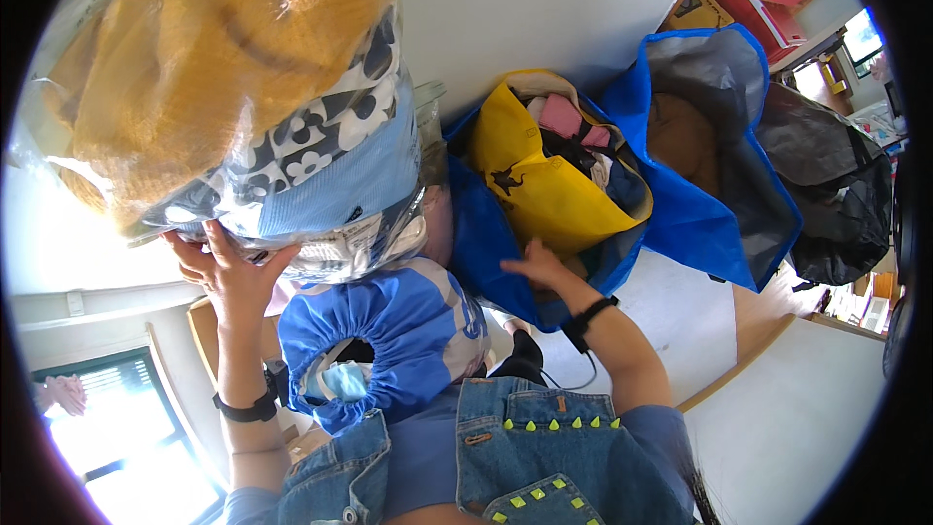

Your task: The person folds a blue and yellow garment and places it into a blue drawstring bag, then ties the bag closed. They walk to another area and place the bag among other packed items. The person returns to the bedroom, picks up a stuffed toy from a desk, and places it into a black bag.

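My left hand [233,267] has its fingers and thumb spread against the near lower edge of a large clear plastic bag [117,219]. Through the plastic show folded textiles: mustard-yellow cloth [224,58] on top, a black-and-white flower print [306,141] below, then light blue cloth [340,190]. At the near side of a blue carrier bag [476,228] is my right hand [539,267], thumb and a finger apart and pointing left; its other fingers are partly hidden. Inside that blue bag stands a yellow bag [530,194] filled with pink, white and dark clothing [573,131].
Near my body sits a blue-and-white drawstring bag [398,316], its gathered mouth showing light blue cloth inside. A second open blue bag [714,185] with something brown inside and a black bag [841,204] stand at right. Red boxes [768,24] rest on shelving.
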Motion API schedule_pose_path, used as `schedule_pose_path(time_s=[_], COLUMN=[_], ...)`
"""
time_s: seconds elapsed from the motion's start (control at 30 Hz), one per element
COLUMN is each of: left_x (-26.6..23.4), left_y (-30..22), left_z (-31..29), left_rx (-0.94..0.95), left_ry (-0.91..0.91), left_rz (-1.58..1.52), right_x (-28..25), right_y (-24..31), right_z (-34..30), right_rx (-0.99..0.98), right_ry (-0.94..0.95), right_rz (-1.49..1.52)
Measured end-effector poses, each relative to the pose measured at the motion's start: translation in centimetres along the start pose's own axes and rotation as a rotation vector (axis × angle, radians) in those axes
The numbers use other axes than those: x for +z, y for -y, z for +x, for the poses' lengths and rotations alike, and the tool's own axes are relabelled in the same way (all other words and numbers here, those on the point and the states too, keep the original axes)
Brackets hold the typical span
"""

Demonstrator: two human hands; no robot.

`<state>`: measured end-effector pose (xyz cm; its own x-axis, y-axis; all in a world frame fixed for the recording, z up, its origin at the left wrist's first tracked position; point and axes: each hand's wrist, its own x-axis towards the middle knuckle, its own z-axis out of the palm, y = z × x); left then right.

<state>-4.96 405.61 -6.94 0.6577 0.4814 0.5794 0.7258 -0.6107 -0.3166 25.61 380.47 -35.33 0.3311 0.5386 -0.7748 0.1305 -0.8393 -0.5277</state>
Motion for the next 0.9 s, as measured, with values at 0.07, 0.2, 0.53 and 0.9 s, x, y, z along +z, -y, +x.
schedule_pose_path(time_s=[0.07, 0.2, 0.53, 0.9], left_x=[-0.1, -0.1, 0.3, 0.0], left_y=[-0.1, -0.2, -0.4, -0.6], left_z=[0.0, -0.1, 0.1, 0.6], left_rx=[0.003, -0.014, -0.015, -0.037], left_ry=[-0.003, 0.016, -0.076, -0.034], left_rz=[0.013, 0.026, -0.021, -0.087], right_x=[1.4, 5.5, 7.7, 14.5], right_y=[2.3, 5.9, 5.7, 6.7], right_z=[3.3, 7.8, 6.9, 4.9], right_rx=[-0.16, 0.03, 0.013, -0.331], right_ry=[-0.511, -0.213, -0.419, -0.056], right_rz=[-0.3, 0.027, -0.172, -0.081])
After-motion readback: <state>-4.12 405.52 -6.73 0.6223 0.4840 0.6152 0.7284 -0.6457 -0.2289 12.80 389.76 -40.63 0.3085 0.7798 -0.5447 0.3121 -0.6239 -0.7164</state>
